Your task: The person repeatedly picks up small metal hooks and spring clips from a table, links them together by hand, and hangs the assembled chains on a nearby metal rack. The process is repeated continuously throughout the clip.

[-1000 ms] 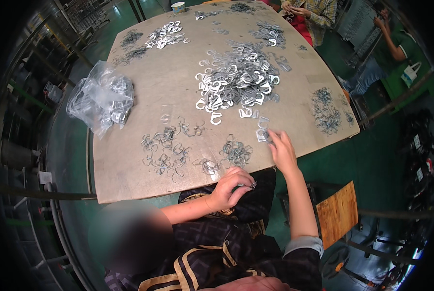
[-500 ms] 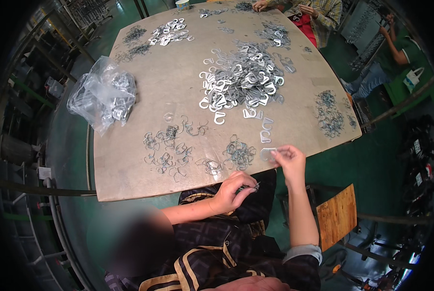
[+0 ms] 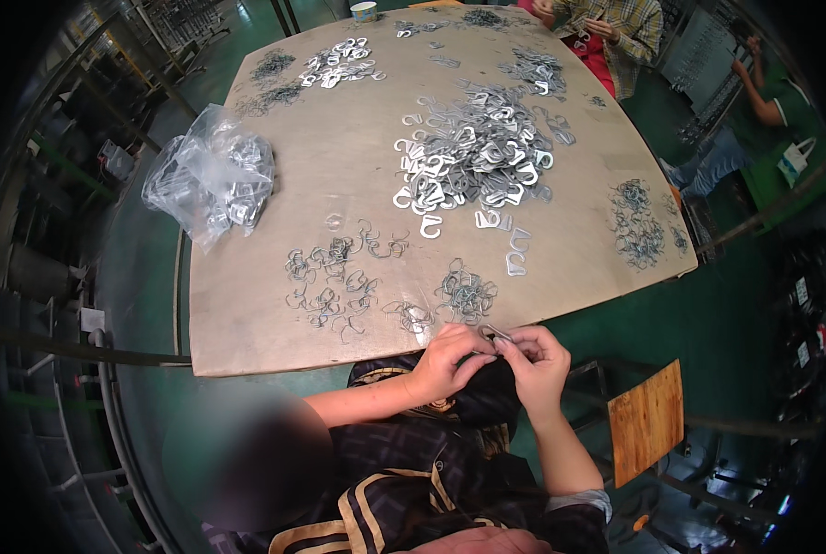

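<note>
We brought our right hand, pinching a metal hook, up to our left hand, whose grip we couldn't tell, apparently for two-handed work.

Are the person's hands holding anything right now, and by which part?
The right hand pinches a grey, hook-shaped metal piece by its right end. Whether the left hand, close beside it, also grips something cannot be told.

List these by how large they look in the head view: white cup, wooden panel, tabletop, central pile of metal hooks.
1. Tabletop
2. Central pile of metal hooks
3. Wooden panel
4. White cup, though its distance shrinks it
</note>
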The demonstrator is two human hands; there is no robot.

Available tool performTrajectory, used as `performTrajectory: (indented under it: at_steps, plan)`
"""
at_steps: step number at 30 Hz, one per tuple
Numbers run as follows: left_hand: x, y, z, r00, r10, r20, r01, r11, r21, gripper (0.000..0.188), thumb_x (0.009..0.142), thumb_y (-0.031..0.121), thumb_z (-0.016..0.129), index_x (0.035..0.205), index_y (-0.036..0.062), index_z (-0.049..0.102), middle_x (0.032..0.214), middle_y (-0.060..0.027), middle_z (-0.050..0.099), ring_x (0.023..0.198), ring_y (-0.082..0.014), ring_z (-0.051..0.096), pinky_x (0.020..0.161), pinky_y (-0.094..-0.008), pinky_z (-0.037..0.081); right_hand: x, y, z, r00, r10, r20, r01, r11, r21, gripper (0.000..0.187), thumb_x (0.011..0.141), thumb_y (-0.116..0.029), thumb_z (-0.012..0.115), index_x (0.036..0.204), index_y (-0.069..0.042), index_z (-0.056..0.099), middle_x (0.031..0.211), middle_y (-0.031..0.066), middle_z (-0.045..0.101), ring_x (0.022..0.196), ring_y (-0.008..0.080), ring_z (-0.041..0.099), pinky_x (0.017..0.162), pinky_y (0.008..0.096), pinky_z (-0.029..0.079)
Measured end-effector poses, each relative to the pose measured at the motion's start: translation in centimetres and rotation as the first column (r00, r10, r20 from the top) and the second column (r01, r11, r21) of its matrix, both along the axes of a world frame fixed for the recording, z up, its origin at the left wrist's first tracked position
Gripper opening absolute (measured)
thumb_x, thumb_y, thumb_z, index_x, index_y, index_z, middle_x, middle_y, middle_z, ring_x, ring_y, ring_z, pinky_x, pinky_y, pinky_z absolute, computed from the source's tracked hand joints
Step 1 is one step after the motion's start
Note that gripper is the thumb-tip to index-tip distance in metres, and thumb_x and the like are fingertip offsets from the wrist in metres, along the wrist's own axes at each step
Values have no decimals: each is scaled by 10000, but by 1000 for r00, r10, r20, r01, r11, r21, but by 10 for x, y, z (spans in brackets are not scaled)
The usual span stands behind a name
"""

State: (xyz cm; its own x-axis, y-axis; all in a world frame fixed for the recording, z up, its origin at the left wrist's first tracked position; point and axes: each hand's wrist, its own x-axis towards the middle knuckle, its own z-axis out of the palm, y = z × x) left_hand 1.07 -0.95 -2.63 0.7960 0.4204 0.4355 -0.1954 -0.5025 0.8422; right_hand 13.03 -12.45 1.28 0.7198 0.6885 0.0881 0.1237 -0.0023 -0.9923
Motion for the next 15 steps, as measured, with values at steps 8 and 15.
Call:
performTrajectory:
  at_steps: [8,15]
  plan:
    - [-30,118,-25,774,618,-139,-410,655,634,161,748,34,628,903,15,665,975,-151,662,908,-305,605,792,-369,500,2,-13,2,983,2,185,-3,1000,5,88,785,29,730,811,35,647,748,74,689,668,109,653,618,240,511]
    - [-34,163,-34,738,611,-287,-196,601,775,125,767,56,627,870,-1,670,816,-109,624,823,-275,594,733,-356,494,0,-12,-5,989,-13,147,11,1000,13,119,784,34,727,865,35,641,781,83,697,692,121,665,654,252,528]
